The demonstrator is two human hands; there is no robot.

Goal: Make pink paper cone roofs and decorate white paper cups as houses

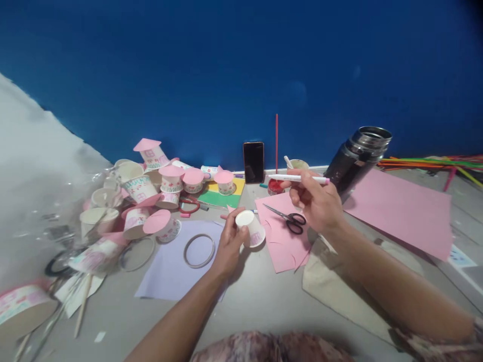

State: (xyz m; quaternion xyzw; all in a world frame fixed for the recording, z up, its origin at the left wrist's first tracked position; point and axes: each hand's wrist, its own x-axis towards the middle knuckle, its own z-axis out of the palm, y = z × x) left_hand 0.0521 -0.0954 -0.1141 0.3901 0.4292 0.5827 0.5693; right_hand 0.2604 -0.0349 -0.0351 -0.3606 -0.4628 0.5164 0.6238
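Held in my left hand [231, 241] is a white paper cup [252, 232], tilted, with a small pink drawing near its wide rim. My fingers wrap its far side and the thumb presses its near side. Raised to the right, my right hand [319, 201] grips a white felt-tip pen [300, 178] with a pink end, clear of the cup. Below the pen, black-handled scissors [292, 221] lie on pink paper [279, 254] with cut lines. Lilac paper [162, 281] lies left of my left hand, with a ring [199, 250] on it.
Decorated cups with pink cone roofs [171, 178] crowd the left side. A phone [254, 162] stands against the blue wall, near a red pot [276, 186]. An open black flask [352, 161] and a large pink sheet [403, 216] are on the right. Beige cloth [332, 281] lies under my right forearm.
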